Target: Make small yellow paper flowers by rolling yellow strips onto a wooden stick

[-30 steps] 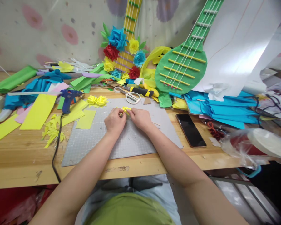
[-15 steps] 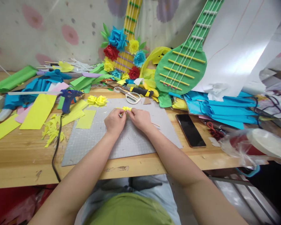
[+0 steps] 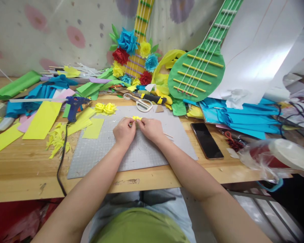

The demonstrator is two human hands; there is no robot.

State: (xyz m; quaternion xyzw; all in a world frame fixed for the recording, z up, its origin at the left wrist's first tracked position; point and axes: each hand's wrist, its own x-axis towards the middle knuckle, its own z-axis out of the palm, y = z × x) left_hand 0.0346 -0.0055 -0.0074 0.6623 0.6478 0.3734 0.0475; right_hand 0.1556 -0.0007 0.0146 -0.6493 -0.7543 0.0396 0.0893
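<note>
Over the grey cutting mat (image 3: pixel 96 158), my left hand (image 3: pixel 124 131) and my right hand (image 3: pixel 150 128) meet, fingers pinched on a small yellow paper flower (image 3: pixel 137 117). Most of the flower is hidden behind the fingertips. A thin stick (image 3: pixel 168 135) pokes out beside my right wrist; whether it is held or lies on the mat I cannot tell. Beyond my left hand sit finished yellow paper flowers (image 3: pixel 105 108) at the mat's far edge. A cut yellow paper piece (image 3: pixel 93 128) lies left of that hand. White-handled scissors (image 3: pixel 144 105) rest just past my hands.
A blue glue gun (image 3: pixel 73 108) stands on the left, its cord (image 3: pixel 62 165) running over the table's front edge. Yellow strips (image 3: pixel 58 141) lie near it. A phone (image 3: pixel 207 140) is right of the mat. Behind stand a green paper instrument (image 3: pixel 196 74) and a yellow one (image 3: pixel 134 64).
Both hands stay in nearly the same place, fingers shifting only slightly on the yellow paper flower. The whole view has moved a little.
</note>
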